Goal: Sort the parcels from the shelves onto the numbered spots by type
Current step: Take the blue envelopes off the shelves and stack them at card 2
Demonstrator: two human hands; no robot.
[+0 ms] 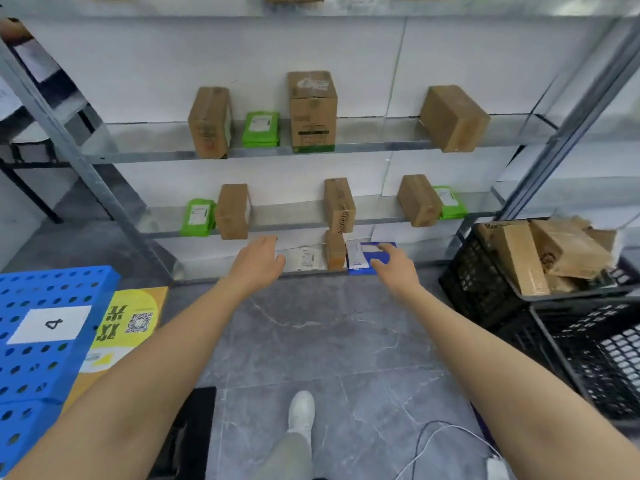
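Reaching for a pick with left hand (258, 259) released, right hand (394, 265) at blue parcel (358, 268), grasp not possible to tell; next needs closing fingers and lifting.
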